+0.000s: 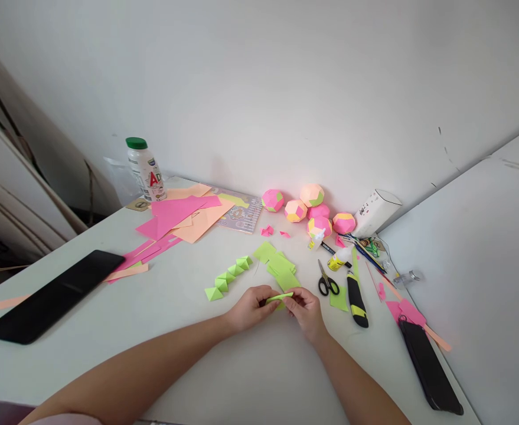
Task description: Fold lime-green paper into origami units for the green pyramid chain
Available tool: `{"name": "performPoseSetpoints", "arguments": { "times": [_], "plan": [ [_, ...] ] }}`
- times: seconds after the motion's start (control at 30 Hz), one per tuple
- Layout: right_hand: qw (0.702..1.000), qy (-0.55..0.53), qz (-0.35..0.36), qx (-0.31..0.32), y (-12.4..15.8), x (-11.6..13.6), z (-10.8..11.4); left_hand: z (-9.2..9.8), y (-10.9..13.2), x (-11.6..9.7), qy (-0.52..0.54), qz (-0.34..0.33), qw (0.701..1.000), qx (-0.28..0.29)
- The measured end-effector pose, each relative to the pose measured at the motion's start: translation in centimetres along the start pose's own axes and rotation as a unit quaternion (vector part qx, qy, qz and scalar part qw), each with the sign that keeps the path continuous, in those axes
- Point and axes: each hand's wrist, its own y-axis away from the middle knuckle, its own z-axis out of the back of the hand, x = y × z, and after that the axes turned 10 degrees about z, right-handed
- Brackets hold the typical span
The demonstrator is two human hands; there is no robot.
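Note:
Between my two hands is a folded green paper piece (281,297), held over the white table (224,372). My left hand (251,307) pinches its left end, while the thumb and fingers of my right hand (306,310) close on the right end. Just beyond them lies a loose pile of flat green paper pieces (280,264). To the left, several folded green paper units (226,277) stand in a slanting row. Black-handled scissors (328,283) rest to the right of my right hand, beside a green paper square (339,299).
Paper balls (319,227) sit against the wall near glue bottles (339,258). A black and yellow utility knife (357,300) and a dark phone (430,366) lie right. On the left are a black tablet (53,298), pink and peach sheets (175,215) and a green-capped bottle (146,171).

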Motion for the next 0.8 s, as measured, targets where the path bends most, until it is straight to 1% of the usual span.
{"name": "performPoseSetpoints", "arguments": {
  "times": [0.3,0.53,0.67,0.8],
  "plan": [
    [1.0,0.004,0.006,0.004,0.06,0.61,-0.12,-0.08,0.01,0.1,0.001,-0.001,1.0,0.0],
    [1.0,-0.008,0.014,0.0,0.06,0.39,-0.09,-0.01,0.04,-0.06,0.0,0.0,1.0,0.006],
    [1.0,-0.011,0.002,-0.016,0.09,0.15,-0.02,-0.05,0.02,0.03,0.003,-0.004,1.0,0.007],
    [0.999,-0.023,0.004,-0.023,0.06,-0.01,0.01,-0.04,0.03,-0.01,0.002,-0.003,1.0,0.007]
  ]
}}
